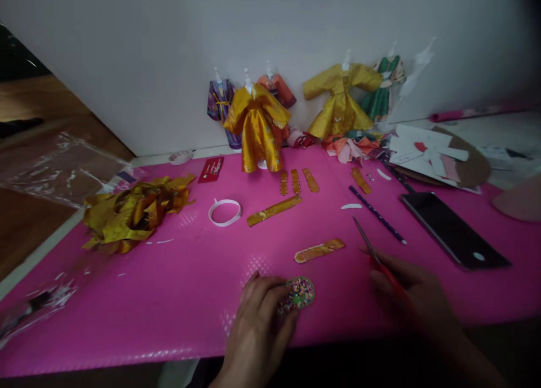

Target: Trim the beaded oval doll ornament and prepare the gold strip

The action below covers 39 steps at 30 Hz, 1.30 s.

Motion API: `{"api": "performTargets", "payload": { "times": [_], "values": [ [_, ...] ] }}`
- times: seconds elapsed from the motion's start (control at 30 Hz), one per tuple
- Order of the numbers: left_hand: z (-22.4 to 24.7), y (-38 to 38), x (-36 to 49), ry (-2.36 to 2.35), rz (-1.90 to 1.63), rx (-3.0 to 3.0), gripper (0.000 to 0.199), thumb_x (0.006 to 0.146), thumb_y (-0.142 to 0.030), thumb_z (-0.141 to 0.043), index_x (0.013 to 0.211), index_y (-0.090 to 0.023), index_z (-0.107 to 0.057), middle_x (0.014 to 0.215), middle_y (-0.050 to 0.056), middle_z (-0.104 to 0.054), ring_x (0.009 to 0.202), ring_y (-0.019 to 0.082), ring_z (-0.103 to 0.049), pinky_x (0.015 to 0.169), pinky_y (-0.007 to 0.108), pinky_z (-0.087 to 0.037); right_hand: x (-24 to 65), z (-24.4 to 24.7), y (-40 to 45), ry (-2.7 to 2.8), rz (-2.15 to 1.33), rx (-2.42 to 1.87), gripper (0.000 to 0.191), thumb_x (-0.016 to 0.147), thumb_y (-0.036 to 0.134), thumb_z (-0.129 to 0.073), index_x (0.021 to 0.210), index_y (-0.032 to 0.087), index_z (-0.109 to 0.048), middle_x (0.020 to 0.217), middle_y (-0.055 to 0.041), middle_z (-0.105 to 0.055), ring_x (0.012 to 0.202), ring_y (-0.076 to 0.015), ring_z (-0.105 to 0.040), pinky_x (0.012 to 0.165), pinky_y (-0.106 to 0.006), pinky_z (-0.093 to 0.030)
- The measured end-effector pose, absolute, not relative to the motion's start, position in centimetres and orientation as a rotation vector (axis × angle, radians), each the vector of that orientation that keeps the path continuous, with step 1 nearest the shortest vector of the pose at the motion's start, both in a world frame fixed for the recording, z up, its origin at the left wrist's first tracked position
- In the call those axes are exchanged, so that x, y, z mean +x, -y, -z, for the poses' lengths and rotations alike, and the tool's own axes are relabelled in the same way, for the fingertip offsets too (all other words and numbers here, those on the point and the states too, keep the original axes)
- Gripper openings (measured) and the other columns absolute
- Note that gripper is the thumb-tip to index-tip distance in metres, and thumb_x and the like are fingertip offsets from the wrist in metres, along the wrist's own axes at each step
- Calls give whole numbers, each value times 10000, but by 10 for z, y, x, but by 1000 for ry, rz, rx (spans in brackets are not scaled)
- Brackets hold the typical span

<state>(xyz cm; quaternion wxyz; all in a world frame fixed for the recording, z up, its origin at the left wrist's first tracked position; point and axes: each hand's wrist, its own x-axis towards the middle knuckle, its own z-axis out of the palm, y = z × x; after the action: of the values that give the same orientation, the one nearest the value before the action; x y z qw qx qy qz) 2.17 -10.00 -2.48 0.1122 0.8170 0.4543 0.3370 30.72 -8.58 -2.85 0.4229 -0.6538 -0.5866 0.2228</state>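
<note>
My left hand (258,314) is closed around the near side of a small rounded case of multicoloured beads (302,289), its fingers covering part of it. In my right hand (416,286) is a slim pointed metal tool with a red handle (391,276), tip directed up and left. Between the hands, a little farther off, lies a gold fabric strip with a pale edge (319,251). Another long gold strip (274,210) lies behind it. Beyond are several short gold pieces (295,181). A dark blue dotted pencil (377,215) rests beyond the tool's tip.
Doll-sized garments on white stands, including a gold robe (257,126) and a yellow robe (344,97), line the wall. Gold scraps (135,210) are heaped left, near a white ring (225,213) and a red card (211,170). A phone (454,227) lies right on the pink tabletop (169,303).
</note>
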Motion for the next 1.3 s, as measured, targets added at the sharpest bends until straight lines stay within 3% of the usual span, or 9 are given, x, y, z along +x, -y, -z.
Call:
{"api": "performTargets", "payload": {
  "times": [0.2, 0.37, 0.53, 0.63, 0.73, 0.93, 1.3],
  "values": [
    [43, 102, 18, -1508, -1124, 2230, 326, 895, -187, -661, 1204, -247, -573, 1120, 86, -677, 1003, 246, -701, 817, 414, -644, 311, 26, 83, 1664, -409, -1475, 338, 822, 446, -694, 1052, 226, -807, 954, -73, -806, 770, -260, -780, 709, -314, -643],
    [45, 100, 23, -1599, -1274, 2222, 285, 883, -159, -600, 1160, -223, -585, 1023, 89, -712, 907, 253, -733, 763, 424, -658, 300, 3, 91, 1977, -371, -1348, 313, 855, 312, -689, 1154, 252, -761, 1063, -63, -793, 828, -211, -779, 736, -264, -626],
    [41, 100, 25, -1625, -1268, 2169, 281, 878, -144, -589, 1145, -231, -597, 998, 85, -727, 878, 257, -743, 732, 427, -664, 283, -23, 103, 2305, -511, -1389, 350, 858, 217, -608, 1181, 274, -728, 920, -36, -796, 740, -193, -757, 648, -258, -610],
    [42, 99, 24, -1622, -1287, 2134, 270, 882, -159, -598, 1140, -237, -592, 985, 77, -729, 860, 261, -740, 718, 441, -664, 272, -34, 106, 2517, -556, -1423, 326, 791, 129, -617, 1041, 297, -740, 788, 8, -764, 606, -167, -711, 549, -227, -535],
    [46, 98, 21, -1592, -1252, 2150, 303, 881, -153, -625, 1167, -240, -573, 995, 72, -728, 865, 260, -738, 725, 435, -663, 262, -40, 104, 2681, -524, -1484, 351, 753, 66, -601, 994, 292, -719, 782, 19, -754, 589, -161, -703, 498, -223, -447],
    [52, 98, 15, -1560, -1164, 2150, 338, 886, -163, -656, 1198, -245, -551, 1032, 67, -723, 927, 260, -729, 780, 436, -654, 252, -39, 99, 2777, -457, -1462, 362, 777, 97, -589, 1083, 267, -681, 816, -3, -755, 602, -186, -706, 476, -295, -320],
    [57, 100, 15, -1563, -1131, 2096, 320, 904, -180, -641, 1203, -249, -551, 1055, 81, -708, 964, 277, -715, 790, 477, -646, 252, -32, 101, 2748, -355, -1353, 315, 792, 96, -561, 1052, 240, -665, 772, -8, -726, 596, -165, -662, 492, -284, -327]
  ]
}}
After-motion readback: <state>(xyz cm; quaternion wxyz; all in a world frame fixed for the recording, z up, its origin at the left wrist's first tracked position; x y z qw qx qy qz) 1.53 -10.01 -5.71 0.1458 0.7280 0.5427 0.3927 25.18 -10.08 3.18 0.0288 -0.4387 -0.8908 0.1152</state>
